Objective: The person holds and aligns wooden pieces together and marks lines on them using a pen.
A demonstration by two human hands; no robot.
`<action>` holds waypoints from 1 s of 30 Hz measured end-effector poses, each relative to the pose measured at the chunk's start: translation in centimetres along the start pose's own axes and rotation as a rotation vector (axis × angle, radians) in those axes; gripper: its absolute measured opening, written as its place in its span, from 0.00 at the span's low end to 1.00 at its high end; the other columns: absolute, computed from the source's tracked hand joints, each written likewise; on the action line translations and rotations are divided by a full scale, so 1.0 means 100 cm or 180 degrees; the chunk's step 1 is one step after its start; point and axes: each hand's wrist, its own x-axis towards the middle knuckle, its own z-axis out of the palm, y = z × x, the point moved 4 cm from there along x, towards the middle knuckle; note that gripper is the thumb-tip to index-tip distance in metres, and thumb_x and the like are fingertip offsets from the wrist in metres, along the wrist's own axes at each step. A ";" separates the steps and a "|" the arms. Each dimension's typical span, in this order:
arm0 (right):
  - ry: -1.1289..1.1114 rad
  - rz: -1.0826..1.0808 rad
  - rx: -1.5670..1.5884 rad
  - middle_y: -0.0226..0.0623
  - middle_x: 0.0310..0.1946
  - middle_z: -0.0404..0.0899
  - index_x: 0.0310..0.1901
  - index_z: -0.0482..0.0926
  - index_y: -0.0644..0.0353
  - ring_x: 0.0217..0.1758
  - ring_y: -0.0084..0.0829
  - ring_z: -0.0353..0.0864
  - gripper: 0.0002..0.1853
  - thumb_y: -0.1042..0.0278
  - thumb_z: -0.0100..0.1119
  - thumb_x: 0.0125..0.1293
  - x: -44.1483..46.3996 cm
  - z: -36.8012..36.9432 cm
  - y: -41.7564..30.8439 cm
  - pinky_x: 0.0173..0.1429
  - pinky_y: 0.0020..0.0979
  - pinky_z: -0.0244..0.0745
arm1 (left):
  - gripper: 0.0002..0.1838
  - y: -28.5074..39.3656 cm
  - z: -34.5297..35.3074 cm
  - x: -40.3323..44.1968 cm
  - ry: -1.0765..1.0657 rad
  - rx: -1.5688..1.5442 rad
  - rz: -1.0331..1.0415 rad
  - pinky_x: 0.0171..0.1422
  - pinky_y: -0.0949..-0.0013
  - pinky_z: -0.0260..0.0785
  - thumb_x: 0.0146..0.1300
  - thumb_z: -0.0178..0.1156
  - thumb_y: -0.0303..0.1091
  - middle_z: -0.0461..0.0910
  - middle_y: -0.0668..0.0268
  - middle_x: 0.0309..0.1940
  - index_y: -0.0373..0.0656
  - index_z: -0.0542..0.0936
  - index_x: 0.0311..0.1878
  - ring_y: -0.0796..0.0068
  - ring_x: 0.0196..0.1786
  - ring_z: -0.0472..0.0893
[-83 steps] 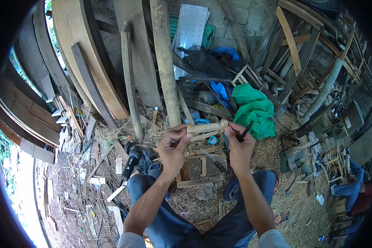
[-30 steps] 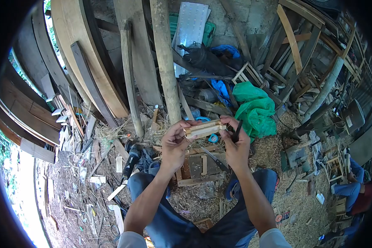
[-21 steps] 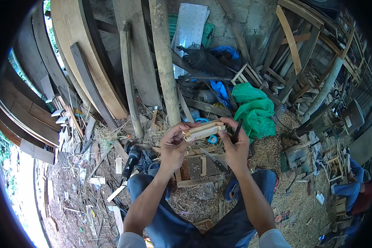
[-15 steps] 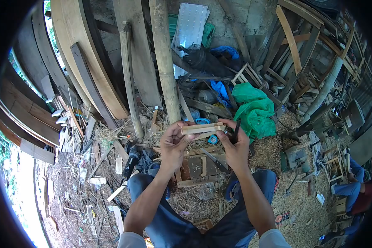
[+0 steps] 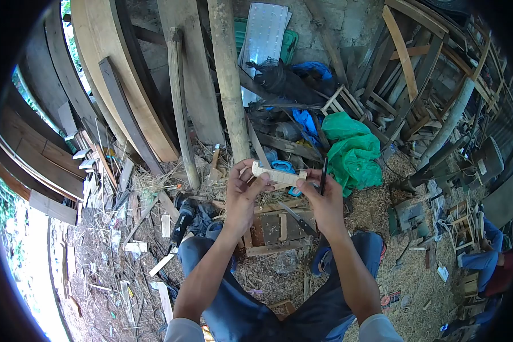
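left hand [image 5: 242, 196] + right hand [image 5: 324, 204] grasp block [image 5: 280, 174], far side hidden | right also holds dark stick [image 5: 324, 171], kind unclear | tape [image 5: 294, 192] partly behind right hand | knife [image 5: 305, 226] below

The pale workpiece [image 5: 280, 173] is matt wood (smooth-looking), and the green sheeting [image 5: 354, 153] is crinkled, glossy plastic.

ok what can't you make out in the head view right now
All in the head view:
Wooden piece: its far side faces away; the left hand and right hand cover parts.
Dark stick: lower end hidden by the right hand; too small to identify.
Person at right: cut off by the picture's dark rim.
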 end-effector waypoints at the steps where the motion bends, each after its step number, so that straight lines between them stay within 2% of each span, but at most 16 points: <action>1: 0.0001 -0.0006 -0.0002 0.27 0.32 0.79 0.43 0.79 0.66 0.26 0.11 0.66 0.13 0.69 0.65 0.59 0.002 -0.002 -0.002 0.29 0.20 0.61 | 0.18 0.001 0.000 0.001 -0.0066 0.0133 -0.0027 0.48 0.69 0.74 0.64 0.56 0.24 0.78 0.61 0.46 0.41 0.66 0.56 0.71 0.45 0.80; 2: -0.0028 0.0094 -0.0082 0.26 0.31 0.78 0.42 0.79 0.65 0.26 0.11 0.65 0.11 0.69 0.64 0.59 0.003 -0.006 -0.002 0.29 0.20 0.60 | 0.18 0.001 -0.001 0.002 -0.0072 0.0130 -0.0027 0.48 0.69 0.74 0.64 0.56 0.24 0.78 0.61 0.46 0.41 0.66 0.56 0.71 0.45 0.80; 4: -0.0047 0.0193 -0.0163 0.24 0.30 0.78 0.40 0.80 0.64 0.25 0.12 0.64 0.10 0.70 0.64 0.58 0.006 -0.014 -0.002 0.29 0.19 0.59 | 0.18 0.014 -0.002 0.003 -0.0021 0.1050 0.0943 0.51 0.69 0.71 0.62 0.59 0.27 0.78 0.62 0.47 0.40 0.69 0.55 0.70 0.45 0.79; 5: -0.0116 0.0096 -0.0315 0.23 0.29 0.77 0.40 0.80 0.64 0.25 0.12 0.63 0.10 0.70 0.64 0.57 0.008 -0.016 0.000 0.29 0.19 0.59 | 0.18 0.018 -0.005 0.003 -0.0027 0.1052 0.0941 0.51 0.69 0.71 0.62 0.59 0.27 0.78 0.62 0.47 0.40 0.69 0.55 0.70 0.45 0.79; 7: -0.0178 -0.0005 -0.0456 0.22 0.27 0.76 0.39 0.81 0.64 0.25 0.12 0.63 0.10 0.70 0.64 0.56 0.011 -0.019 0.005 0.29 0.19 0.58 | 0.20 0.033 0.004 -0.001 -0.0561 0.2982 0.1602 0.55 0.68 0.69 0.60 0.63 0.30 0.78 0.63 0.47 0.38 0.72 0.54 0.70 0.46 0.79; 8: -0.0367 -0.0098 -0.0696 0.22 0.26 0.76 0.39 0.81 0.64 0.24 0.13 0.62 0.12 0.69 0.65 0.55 0.011 -0.019 0.007 0.28 0.20 0.58 | 0.20 0.035 0.010 -0.003 -0.0570 0.2982 0.1603 0.55 0.68 0.69 0.60 0.63 0.30 0.78 0.63 0.47 0.38 0.72 0.54 0.70 0.46 0.79; 10: -0.0560 -0.0197 -0.0950 0.23 0.24 0.75 0.39 0.81 0.64 0.23 0.13 0.62 0.13 0.67 0.65 0.53 0.012 -0.018 0.005 0.27 0.20 0.58 | 0.20 0.018 0.024 -0.010 -0.1165 0.2687 0.0569 0.52 0.68 0.70 0.56 0.67 0.32 0.81 0.62 0.41 0.37 0.75 0.51 0.70 0.44 0.80; 12: -0.0959 0.0023 -0.1447 0.24 0.21 0.74 0.40 0.81 0.64 0.22 0.14 0.62 0.15 0.65 0.66 0.52 0.008 -0.012 0.001 0.25 0.22 0.58 | 0.22 0.002 0.019 -0.013 -0.1267 0.2528 0.0453 0.50 0.69 0.70 0.57 0.67 0.33 0.82 0.61 0.39 0.37 0.74 0.54 0.74 0.44 0.80; 14: -0.0994 0.0013 -0.1455 0.25 0.20 0.73 0.40 0.81 0.63 0.21 0.14 0.62 0.16 0.63 0.66 0.52 0.006 -0.008 -0.005 0.24 0.23 0.58 | 0.21 -0.008 0.019 -0.015 -0.1446 0.2020 -0.0316 0.49 0.72 0.70 0.58 0.65 0.32 0.81 0.62 0.40 0.37 0.74 0.53 0.77 0.44 0.79; 17: -0.0900 0.0028 -0.1388 0.26 0.21 0.75 0.41 0.81 0.63 0.21 0.14 0.62 0.16 0.62 0.66 0.54 0.008 -0.005 0.000 0.25 0.22 0.59 | 0.17 -0.022 0.011 -0.009 -0.1413 0.1200 -0.0576 0.48 0.73 0.70 0.61 0.63 0.30 0.81 0.64 0.40 0.36 0.74 0.51 0.80 0.45 0.78; 19: -0.0475 -0.0389 -0.0879 0.26 0.22 0.77 0.43 0.80 0.63 0.21 0.14 0.63 0.17 0.61 0.66 0.56 0.008 -0.004 -0.001 0.26 0.22 0.59 | 0.15 -0.018 0.009 -0.009 -0.1199 0.1041 -0.0658 0.48 0.73 0.71 0.61 0.62 0.28 0.80 0.64 0.41 0.36 0.75 0.50 0.79 0.46 0.78; 22: -0.0850 -0.0174 -0.0959 0.27 0.23 0.78 0.45 0.80 0.62 0.21 0.15 0.64 0.18 0.60 0.67 0.57 0.007 -0.007 0.006 0.26 0.23 0.60 | 0.14 -0.015 0.007 -0.006 -0.0789 0.0712 -0.0700 0.49 0.73 0.72 0.63 0.60 0.27 0.78 0.64 0.43 0.37 0.74 0.50 0.77 0.46 0.78; 24: -0.0952 -0.0199 -0.0972 0.28 0.22 0.78 0.45 0.80 0.62 0.21 0.15 0.63 0.18 0.59 0.68 0.57 0.003 -0.003 0.008 0.26 0.23 0.60 | 0.16 -0.013 0.007 -0.007 -0.0520 -0.0564 -0.0915 0.53 0.70 0.73 0.63 0.59 0.27 0.77 0.63 0.45 0.38 0.71 0.53 0.72 0.48 0.79; 26: -0.1038 -0.0239 -0.0990 0.28 0.22 0.77 0.45 0.79 0.61 0.20 0.16 0.63 0.19 0.59 0.68 0.56 0.002 0.000 0.002 0.26 0.23 0.60 | 0.16 -0.015 0.003 -0.006 -0.0530 -0.0648 -0.0859 0.56 0.67 0.74 0.64 0.57 0.26 0.76 0.63 0.46 0.39 0.69 0.55 0.70 0.49 0.78; 28: -0.1026 -0.0284 -0.1511 0.29 0.20 0.76 0.43 0.80 0.62 0.20 0.17 0.62 0.19 0.58 0.69 0.55 -0.001 0.000 -0.009 0.25 0.24 0.58 | 0.14 -0.015 -0.001 -0.004 -0.0111 -0.0884 -0.0800 0.57 0.67 0.73 0.65 0.56 0.27 0.75 0.63 0.46 0.39 0.69 0.53 0.70 0.50 0.78; 30: -0.0976 -0.0230 -0.1328 0.27 0.19 0.74 0.43 0.80 0.62 0.19 0.16 0.61 0.19 0.58 0.70 0.54 0.002 -0.001 0.002 0.24 0.24 0.57 | 0.14 -0.017 -0.004 -0.001 -0.0064 -0.0970 -0.0748 0.57 0.67 0.73 0.65 0.56 0.27 0.75 0.63 0.47 0.39 0.69 0.53 0.71 0.50 0.78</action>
